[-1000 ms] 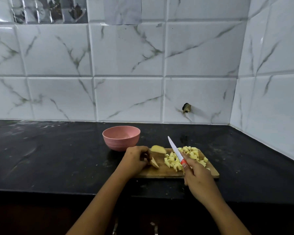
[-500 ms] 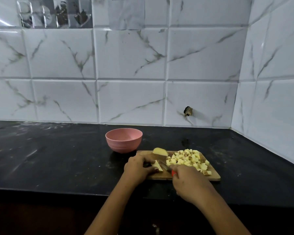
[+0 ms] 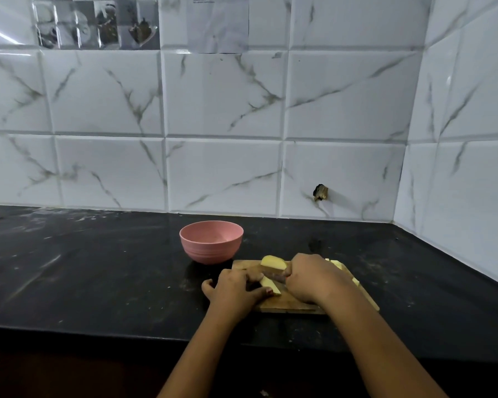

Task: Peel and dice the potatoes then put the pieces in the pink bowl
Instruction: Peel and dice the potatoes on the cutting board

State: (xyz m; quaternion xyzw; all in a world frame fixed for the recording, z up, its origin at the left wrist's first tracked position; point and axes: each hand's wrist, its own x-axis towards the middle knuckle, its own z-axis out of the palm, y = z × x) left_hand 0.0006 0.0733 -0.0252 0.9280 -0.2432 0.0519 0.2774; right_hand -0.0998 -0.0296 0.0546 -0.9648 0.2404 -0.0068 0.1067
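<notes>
Mid-dice. L hand [image 3: 236, 291] fingers pinch potato wedge [image 3: 270, 285]; R hand [image 3: 314, 278] clenched on knife [image 3: 273, 277], blade just beyond L fingertips. Another piece [image 3: 273, 262] uncut; dice [image 3: 338, 265] behind R knuckles. Pink bowl [image 3: 211, 242] looks empty.

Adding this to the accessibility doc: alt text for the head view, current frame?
Two bare hands cut a potato piece on a wooden cutting board: the left hand steadies it while the right hand grips a knife. Another potato piece lies behind them, and a pink bowl stands beyond the board's left end on a black countertop below white marble-look tiles.
</notes>
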